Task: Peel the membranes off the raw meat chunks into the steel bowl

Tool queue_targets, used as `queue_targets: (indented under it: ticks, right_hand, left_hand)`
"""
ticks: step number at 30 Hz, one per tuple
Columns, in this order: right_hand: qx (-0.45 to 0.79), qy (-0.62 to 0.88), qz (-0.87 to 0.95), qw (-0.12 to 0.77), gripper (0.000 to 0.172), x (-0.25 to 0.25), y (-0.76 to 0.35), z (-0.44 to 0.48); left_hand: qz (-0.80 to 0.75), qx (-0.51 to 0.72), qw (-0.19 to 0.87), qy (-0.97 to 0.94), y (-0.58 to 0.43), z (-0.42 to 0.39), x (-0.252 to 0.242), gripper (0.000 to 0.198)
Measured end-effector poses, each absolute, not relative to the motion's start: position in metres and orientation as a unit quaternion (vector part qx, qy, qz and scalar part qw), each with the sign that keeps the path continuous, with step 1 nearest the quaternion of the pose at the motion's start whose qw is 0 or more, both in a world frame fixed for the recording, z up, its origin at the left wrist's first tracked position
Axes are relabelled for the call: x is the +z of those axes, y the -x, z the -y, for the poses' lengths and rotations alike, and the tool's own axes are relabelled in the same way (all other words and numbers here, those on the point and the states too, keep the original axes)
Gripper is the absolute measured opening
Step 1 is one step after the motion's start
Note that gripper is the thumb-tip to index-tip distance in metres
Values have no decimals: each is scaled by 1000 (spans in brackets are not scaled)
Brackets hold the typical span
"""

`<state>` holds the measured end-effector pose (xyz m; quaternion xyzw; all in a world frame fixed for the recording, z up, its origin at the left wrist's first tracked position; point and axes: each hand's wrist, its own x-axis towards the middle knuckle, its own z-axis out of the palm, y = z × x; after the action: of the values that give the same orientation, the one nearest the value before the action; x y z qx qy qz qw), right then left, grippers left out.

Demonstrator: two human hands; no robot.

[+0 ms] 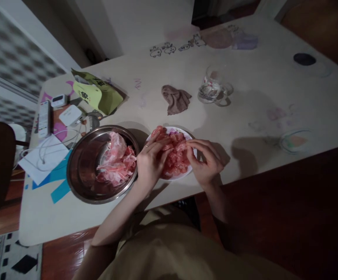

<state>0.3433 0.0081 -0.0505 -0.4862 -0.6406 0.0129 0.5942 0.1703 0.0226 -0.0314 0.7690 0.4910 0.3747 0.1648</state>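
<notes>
A white plate with a pink-patterned rim carries a heap of thin raw meat slices. From the left, my left hand, with a ring on one finger, reaches over the heap, its fingers and thumb closed on some of the meat. At the plate's right edge, my right hand pinches meat between thumb and fingertips. Beside my left wrist stands a steel bowl. Larger pink and white raw meat slices lie in its right half. Part of the plate is hidden under my hands.
Past the plate lie a crumpled brown cloth and a glass mug with clear liquid. A green bag, a remote control, white devices and cables crowd the left end. The table's front edge runs close to my body.
</notes>
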Motion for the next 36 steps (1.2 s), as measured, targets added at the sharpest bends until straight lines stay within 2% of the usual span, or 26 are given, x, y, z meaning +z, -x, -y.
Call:
queue_targets:
  ticks: [5, 9, 15, 24, 30, 36]
  right_hand:
    - [-10, 488, 629, 605, 22, -48, -346, -9]
    - [-12, 493, 620, 610, 22, -48, -347, -9]
    - [12, 493, 618, 612, 20, -54, -345, -8]
    - [26, 495, 639, 588, 19, -46, -338, -3]
    - [27, 444, 676, 587, 26, -49, -325, 8]
    - [36, 422, 692, 585, 28, -47, -326, 15]
  left_hand:
    - [-510, 395, 127, -754, -183, -41, -26, 22]
    - [-515, 328, 131, -781, -189, -52, -38, 21]
    - [-485, 336, 139, -795, -180, -49, -50, 33]
    - [-383, 383, 175, -822, -174, -13, -27, 45]
    - [-388, 460, 85, -794, -171, -2, -43, 27]
    - [-348, 471, 103, -804, -156, 5, -46, 32]
